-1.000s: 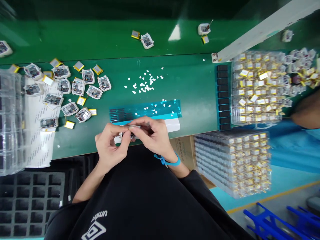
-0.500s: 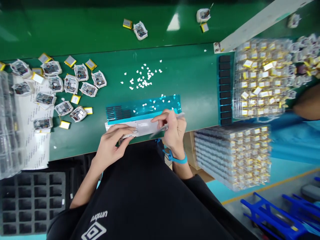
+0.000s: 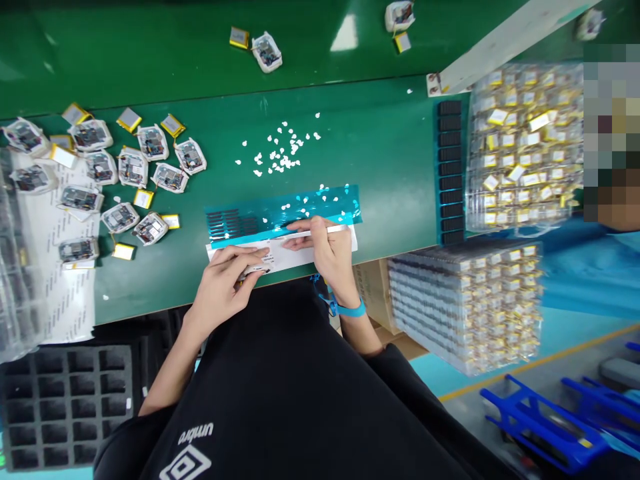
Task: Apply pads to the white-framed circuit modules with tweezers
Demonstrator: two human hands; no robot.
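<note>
Green matting covers the workbench (image 3: 390, 153), seen from above, where a person in a black shirt works at the near edge. A long teal sheet (image 3: 285, 210) carrying rows of small dark pads lies with its long axis running along that edge, and a white strip (image 3: 295, 250) lies just beside it on the near side, parallel to it.

The right hand (image 3: 325, 250) rests on the strip, fingers closed around a slim silvery tool (image 3: 330, 229), apparently tweezers, whose tip points left along the seam where the teal sheet meets the white strip. The left hand (image 3: 223, 283) sits at the strip's left end, fingers curled narrowly over a small white module (image 3: 256, 270); how firmly it is gripped cannot be told. The module lies left of the tool tip and slightly nearer the person, so the left hand is the nearer one to it, while the right hand is the nearer one to the dark pads on the sheet.

Scattered white paper scraps (image 3: 280, 150) dot the middle of the bench. Finished-looking modules with yellow cells (image 3: 120, 173) crowd the left side, and clear trays of yellow-tabbed parts (image 3: 520, 147) stand at the right edge.
</note>
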